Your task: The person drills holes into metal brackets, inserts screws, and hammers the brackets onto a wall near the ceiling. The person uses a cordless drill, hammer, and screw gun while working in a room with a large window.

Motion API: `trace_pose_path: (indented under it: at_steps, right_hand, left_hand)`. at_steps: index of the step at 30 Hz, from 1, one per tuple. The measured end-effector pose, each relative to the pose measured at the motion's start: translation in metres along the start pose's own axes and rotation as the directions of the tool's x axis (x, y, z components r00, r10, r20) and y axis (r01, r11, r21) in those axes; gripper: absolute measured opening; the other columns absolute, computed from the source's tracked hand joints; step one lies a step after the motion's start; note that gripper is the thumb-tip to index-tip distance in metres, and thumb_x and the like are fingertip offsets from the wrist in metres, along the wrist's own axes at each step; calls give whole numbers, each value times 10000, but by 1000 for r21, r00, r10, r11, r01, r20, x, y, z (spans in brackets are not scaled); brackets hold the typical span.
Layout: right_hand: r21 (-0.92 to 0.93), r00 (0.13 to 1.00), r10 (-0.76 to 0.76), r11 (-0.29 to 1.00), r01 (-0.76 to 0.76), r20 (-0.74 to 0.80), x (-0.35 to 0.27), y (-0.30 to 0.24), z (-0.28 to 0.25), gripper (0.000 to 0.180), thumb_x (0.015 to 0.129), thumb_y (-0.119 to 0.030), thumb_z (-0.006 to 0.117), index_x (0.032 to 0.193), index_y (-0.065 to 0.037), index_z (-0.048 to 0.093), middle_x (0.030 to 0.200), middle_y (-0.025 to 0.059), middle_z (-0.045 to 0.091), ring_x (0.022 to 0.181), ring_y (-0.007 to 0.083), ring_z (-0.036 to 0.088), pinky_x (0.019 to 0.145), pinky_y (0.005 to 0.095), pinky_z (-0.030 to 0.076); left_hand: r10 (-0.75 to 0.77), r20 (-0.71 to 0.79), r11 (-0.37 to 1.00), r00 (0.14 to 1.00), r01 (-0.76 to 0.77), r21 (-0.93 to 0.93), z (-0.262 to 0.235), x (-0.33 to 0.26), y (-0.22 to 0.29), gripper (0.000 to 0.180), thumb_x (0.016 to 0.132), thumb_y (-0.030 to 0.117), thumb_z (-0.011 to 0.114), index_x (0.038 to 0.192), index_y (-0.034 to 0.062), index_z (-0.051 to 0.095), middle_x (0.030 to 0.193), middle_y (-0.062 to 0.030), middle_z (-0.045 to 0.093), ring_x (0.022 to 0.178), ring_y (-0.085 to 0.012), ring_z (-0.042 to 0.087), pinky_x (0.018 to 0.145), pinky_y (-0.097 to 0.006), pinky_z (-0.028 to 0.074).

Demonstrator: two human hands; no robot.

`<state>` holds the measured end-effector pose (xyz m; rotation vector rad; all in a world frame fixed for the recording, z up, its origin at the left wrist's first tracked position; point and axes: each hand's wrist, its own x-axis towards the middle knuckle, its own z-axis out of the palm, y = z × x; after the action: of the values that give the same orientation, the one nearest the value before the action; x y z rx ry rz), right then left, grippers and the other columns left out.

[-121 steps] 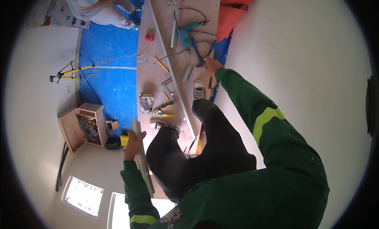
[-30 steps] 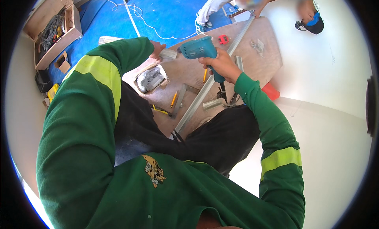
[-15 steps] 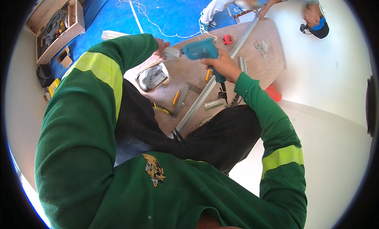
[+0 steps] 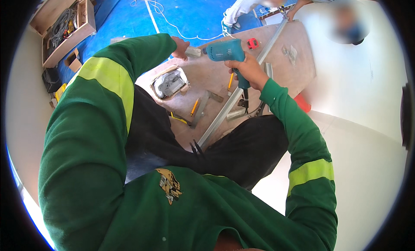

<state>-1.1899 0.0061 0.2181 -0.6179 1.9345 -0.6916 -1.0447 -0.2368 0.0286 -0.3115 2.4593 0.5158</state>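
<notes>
My right hand [image 4: 250, 70] is wrapped round the handle of a teal power drill [image 4: 225, 50], its front end pointing left. My left hand [image 4: 180, 48] is closed on a short piece of metal channel [image 4: 193, 52]. The drill's tip meets or nearly meets the end of that channel; whether they touch I cannot tell. A long metal rail [image 4: 229, 105] runs slantwise across the brown board [image 4: 298, 43], from between my legs to the far right. There another person's hand [image 4: 298, 8] is at its far end.
On the board are an opened package with grey contents [image 4: 169, 83], a metal angle piece [image 4: 202, 109], a yellow pencil [image 4: 194, 107], a yellow-handled tool [image 4: 178, 118] and a red tape measure [image 4: 253, 43]. A wooden toolbox [image 4: 69, 43] stands far left; a white cord [image 4: 181, 34] crosses the blue floor.
The drill and both my hands have shifted slightly right in view, along with most of the scene. The other person's head has moved a little. Both my grips stay the same.
</notes>
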Motion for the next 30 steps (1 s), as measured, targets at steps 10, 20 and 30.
trace_pose_path:
  at_steps: [10, 20, 30]
  right_hand:
    - [-58, 999, -48, 997, 49, 4, 0, 0, 5, 380, 934, -208, 820, 1229, -55, 634, 1028, 57, 699, 855, 146, 699, 642, 340, 585]
    - [-5, 997, -68, 998, 68, -18, 5, -5, 6, 328, 936, -184, 815, 1195, -68, 650, 987, 41, 683, 846, 141, 685, 647, 342, 585]
    - [0, 999, -51, 999, 51, -3, 12, 3, 3, 334, 941, -189, 816, 1207, -73, 650, 1015, 45, 689, 850, 144, 685, 642, 342, 580]
  left_hand:
    - [-13, -77, 996, 997, 6, -92, 6, -12, -4, 807, 934, 558, 774, 1473, 49, 455, 1230, -235, 738, 1205, -444, 701, 994, -565, 566]
    - [-83, 36, 971, 996, 89, -223, 15, -4, -10, 906, 965, 583, 730, 1544, -1, 349, 1283, -237, 728, 1258, -421, 683, 1065, -577, 524]
    - [-114, 78, 958, 990, 130, -256, 33, 11, -14, 910, 1001, 610, 671, 1576, 16, 291, 1333, -245, 710, 1295, -428, 665, 1065, -571, 513]
